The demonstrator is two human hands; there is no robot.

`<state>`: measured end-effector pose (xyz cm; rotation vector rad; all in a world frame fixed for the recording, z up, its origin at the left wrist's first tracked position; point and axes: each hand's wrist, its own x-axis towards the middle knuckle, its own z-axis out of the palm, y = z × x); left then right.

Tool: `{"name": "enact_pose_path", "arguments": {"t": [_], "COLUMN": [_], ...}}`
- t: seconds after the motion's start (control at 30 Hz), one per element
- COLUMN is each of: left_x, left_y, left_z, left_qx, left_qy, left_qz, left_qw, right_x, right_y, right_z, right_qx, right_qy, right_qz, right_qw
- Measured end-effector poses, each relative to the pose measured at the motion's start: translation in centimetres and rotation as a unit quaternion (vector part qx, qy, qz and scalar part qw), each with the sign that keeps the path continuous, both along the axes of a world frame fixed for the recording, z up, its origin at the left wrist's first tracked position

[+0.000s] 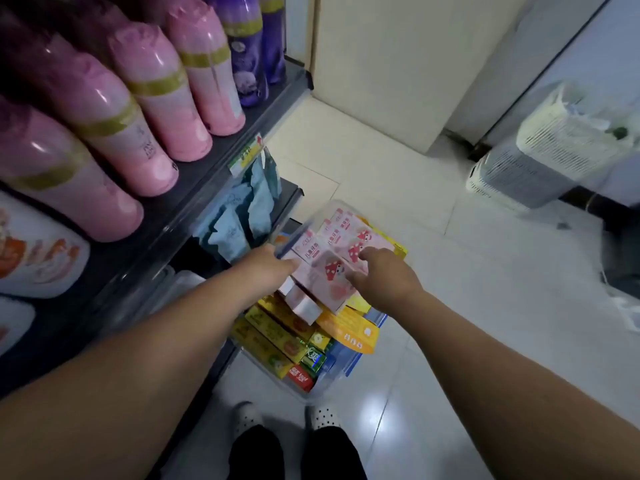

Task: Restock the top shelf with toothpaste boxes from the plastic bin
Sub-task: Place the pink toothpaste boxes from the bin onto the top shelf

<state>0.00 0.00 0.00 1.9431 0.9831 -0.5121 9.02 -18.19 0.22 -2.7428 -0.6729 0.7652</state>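
Several toothpaste boxes, long axes away-right; left hand, right hand seemingly gripping.

Dark shelving unit along one side, stocked with pink bottles and, farther along the same tier, purple bottles. Yellow price label on its front edge; blue packets hanging just beneath. Pale glossy floor tiles spreading out from its foot, with a soft glare patch. Cream wall panel just beyond its far end. White slatted object, possibly a basket or small appliance, well apart from the unit, across the floor.
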Motion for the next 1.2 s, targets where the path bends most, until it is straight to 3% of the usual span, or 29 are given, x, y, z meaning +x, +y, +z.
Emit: {"name": "enact_pose_path", "arguments": {"t": [0.17,0.33,0.83,1.2], "left_x": [1.3,2.4,4.0,3.1], "left_y": [-1.1,-2.4,-2.6,-2.9], "left_z": [-1.9,-3.1,-4.7,-4.0], "left_qx": [-0.083,-0.110,-0.125,-0.124], "left_qy": [0.005,-0.011,-0.029,-0.060], "left_qz": [0.084,0.125,0.212,0.228], "left_qw": [0.993,0.986,0.969,0.964], "right_x": [-0.1,0.0,2.0,2.9], "right_y": [0.2,0.8,1.0,0.2], "right_z": [-2.3,-3.4,-4.2,-3.3], "right_qx": [-0.005,0.019,0.054,0.100], "right_qy": [0.035,0.044,0.084,0.170], "right_qz": [-0.029,-0.037,-0.026,-0.025], "right_qw": [0.999,0.998,0.995,0.980]}}
